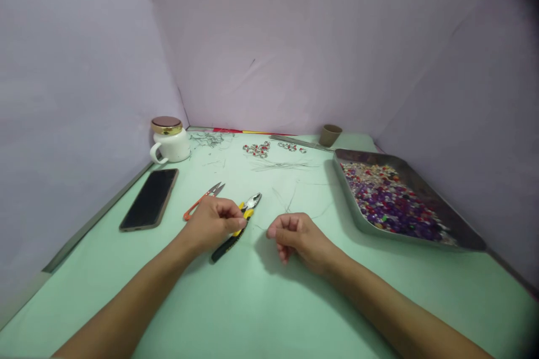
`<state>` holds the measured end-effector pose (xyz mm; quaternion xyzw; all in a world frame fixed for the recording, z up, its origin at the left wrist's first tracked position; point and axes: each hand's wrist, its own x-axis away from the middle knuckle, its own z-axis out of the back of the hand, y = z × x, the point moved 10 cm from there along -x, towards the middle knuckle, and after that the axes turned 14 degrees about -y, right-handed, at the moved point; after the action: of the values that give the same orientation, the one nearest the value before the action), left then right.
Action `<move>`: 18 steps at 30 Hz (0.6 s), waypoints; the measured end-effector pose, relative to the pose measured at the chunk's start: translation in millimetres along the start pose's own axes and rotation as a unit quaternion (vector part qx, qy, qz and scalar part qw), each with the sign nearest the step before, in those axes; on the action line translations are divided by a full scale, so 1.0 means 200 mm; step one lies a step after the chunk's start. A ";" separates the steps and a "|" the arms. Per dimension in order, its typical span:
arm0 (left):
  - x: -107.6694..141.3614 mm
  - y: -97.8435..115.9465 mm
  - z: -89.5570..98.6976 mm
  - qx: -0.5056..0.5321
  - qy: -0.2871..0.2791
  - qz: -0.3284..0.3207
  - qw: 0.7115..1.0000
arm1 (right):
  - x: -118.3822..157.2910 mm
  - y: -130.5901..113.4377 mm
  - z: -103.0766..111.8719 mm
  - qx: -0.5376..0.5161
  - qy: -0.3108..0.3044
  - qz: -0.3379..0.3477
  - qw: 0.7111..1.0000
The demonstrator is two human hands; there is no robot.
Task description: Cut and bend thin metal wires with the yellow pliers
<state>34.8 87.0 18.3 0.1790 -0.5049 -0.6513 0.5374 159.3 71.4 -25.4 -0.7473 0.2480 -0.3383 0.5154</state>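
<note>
The right hand pinches a thin wire between thumb and finger. The left hand also has its fingertips together; whether they grip the wire, I cannot tell. Pliers lie under the left hand on the counter, snips just beyond it; a bead tray sits right of the right hand.

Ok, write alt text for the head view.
Bare left hand and right hand, both pinched, hover over a pale green tabletop, the right holding a thin grey wire. Yellow-and-black metal pliers and orange-handled snips lie by the left hand; at right, a grey metal tray holds purple, red and white beads.
</note>
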 end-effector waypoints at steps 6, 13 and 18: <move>0.03 0.04 0.08 -0.151 0.080 0.005 0.985 | 0.00 0.01 0.06 -0.057 0.027 0.021 0.998; 0.06 0.05 -0.04 -0.421 0.013 0.059 0.905 | 0.02 -0.01 0.17 -0.127 0.118 0.063 0.983; 0.05 0.02 -0.11 -0.476 -0.004 0.087 0.875 | 0.03 -0.03 0.18 -0.135 0.121 0.073 0.981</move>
<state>50.0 68.1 15.7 -0.1460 -0.1492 -0.7646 0.6098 189.8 90.7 -27.2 -0.7435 0.4061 -0.3506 0.3991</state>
